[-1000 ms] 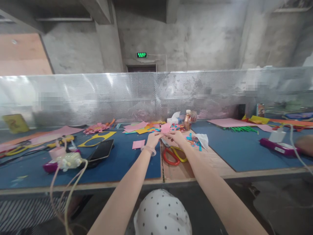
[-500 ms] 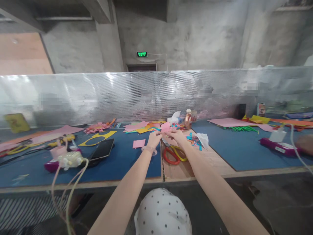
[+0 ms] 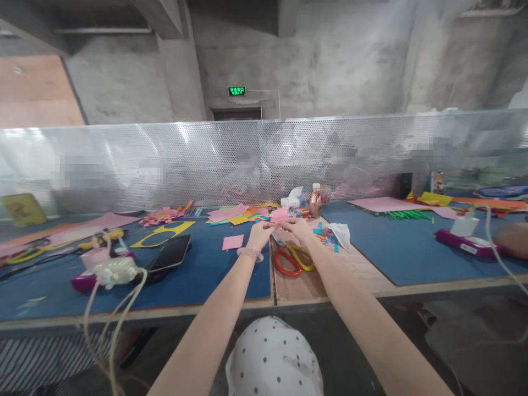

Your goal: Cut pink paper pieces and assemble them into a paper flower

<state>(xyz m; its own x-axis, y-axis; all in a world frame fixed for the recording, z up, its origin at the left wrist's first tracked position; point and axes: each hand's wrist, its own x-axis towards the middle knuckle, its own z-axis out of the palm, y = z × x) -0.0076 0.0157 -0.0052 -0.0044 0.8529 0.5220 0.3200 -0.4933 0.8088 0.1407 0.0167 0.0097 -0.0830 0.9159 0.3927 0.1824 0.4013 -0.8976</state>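
Observation:
Both arms reach forward over the table, and the hands meet at a small piece of pink paper [image 3: 279, 214]. My left hand [image 3: 260, 234] pinches its left side; my right hand [image 3: 297, 230] has its fingers closed at the right side. The fingertips nearly touch, and partly hide the paper's lower edge. Just below the hands lie scissors [image 3: 287, 263] with one red and one yellow handle loop. A pink paper square [image 3: 233, 242] rests on the blue mat left of my left wrist. Right of my right hand are blue and orange paper scraps [image 3: 328, 237] beside a white tissue [image 3: 340, 234].
A bottle [image 3: 315, 201] with a white cap stands behind the hands. To the left lie a black phone [image 3: 171, 254], yellow paper with round cutouts [image 3: 181, 226] and a cabled power strip [image 3: 84, 281]. A perforated metal screen [image 3: 198, 165] borders the back. Another person's hand [image 3: 513, 241] shows at far right.
The whole view has shifted slightly left. Both hands stay together at the pink paper, with the fingers only slightly moved.

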